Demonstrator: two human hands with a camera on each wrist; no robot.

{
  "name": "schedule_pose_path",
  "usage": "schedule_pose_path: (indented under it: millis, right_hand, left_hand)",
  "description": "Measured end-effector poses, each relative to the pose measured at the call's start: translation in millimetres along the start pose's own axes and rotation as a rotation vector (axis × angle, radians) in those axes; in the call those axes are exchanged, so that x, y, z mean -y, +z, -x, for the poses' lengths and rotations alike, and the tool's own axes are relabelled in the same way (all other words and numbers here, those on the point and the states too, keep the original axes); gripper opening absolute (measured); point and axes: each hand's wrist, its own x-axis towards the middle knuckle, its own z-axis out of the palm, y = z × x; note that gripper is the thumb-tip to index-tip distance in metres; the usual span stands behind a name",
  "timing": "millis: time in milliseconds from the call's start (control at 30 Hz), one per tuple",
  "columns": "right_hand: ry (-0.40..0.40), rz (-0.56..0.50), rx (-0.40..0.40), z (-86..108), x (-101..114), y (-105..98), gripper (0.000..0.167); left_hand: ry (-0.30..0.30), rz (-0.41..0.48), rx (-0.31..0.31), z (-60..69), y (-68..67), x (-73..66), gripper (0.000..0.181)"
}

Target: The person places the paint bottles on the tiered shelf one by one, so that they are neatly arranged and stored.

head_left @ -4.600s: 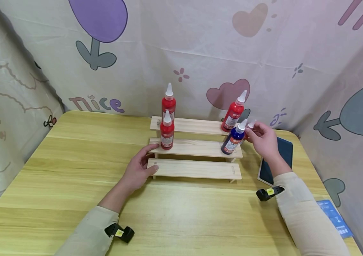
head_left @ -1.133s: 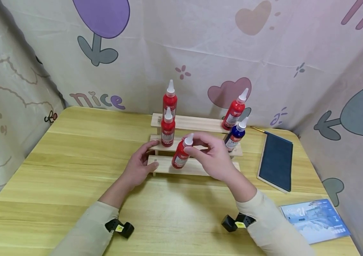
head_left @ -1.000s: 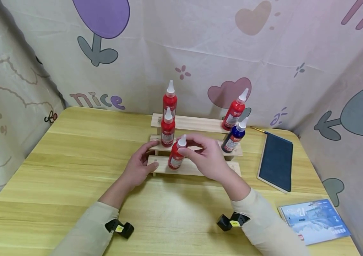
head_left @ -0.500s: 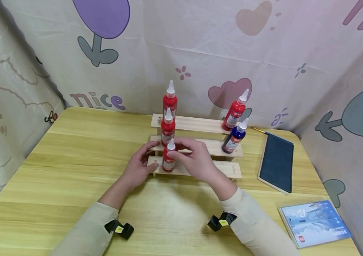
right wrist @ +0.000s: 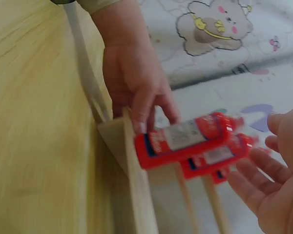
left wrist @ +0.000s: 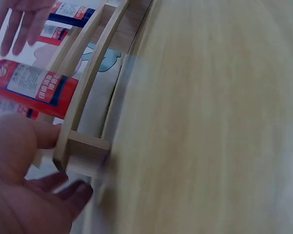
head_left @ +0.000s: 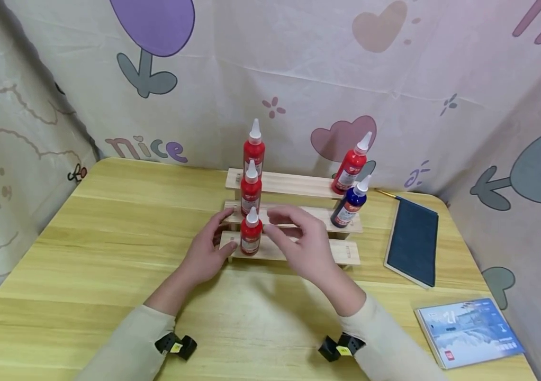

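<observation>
A stepped wooden rack (head_left: 308,251) with three tiers carries several bottles with white pointed nozzle caps. My left hand (head_left: 206,251) holds the rack's left end, its thumb on the lowest tier. On that tier, a red bottle (head_left: 251,235) stands upright near the left end. Just right of it hovers my right hand (head_left: 306,246), fingers spread and holding nothing; the right wrist view shows a gap between this hand (right wrist: 278,175) and the bottle. Behind stand a middle-tier red bottle (head_left: 250,194) and a top-tier red bottle (head_left: 254,153), partly hidden.
At the rack's right end are a blue bottle (head_left: 349,207) on the middle tier and another red bottle (head_left: 349,170) on top. Farther right lie a dark flat pad (head_left: 412,243), a thin brush-like stick (head_left: 387,194) and a blue-covered booklet (head_left: 470,333). A printed cloth (head_left: 223,90) hangs behind.
My right hand brought the red bottle from beyond the rack's right end to the left of the lowest tier, then let go and drew back slightly right. My left hand stayed on the rack.
</observation>
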Motion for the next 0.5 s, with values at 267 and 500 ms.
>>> schedule_pose_path:
  millis: [267,500]
  right_hand:
    - [-0.433,0.35,-0.173,24.0,14.9,-45.8,0.033]
    - [-0.546,0.686,-0.394,27.2,19.2,-88.4,0.054]
  left_hand:
    - [0.02,-0.557,-0.016,5.3,-8.1,-16.9,0.081]
    - [-0.006,-0.865,-0.161,12.8,-29.8,-31.8,0.084]
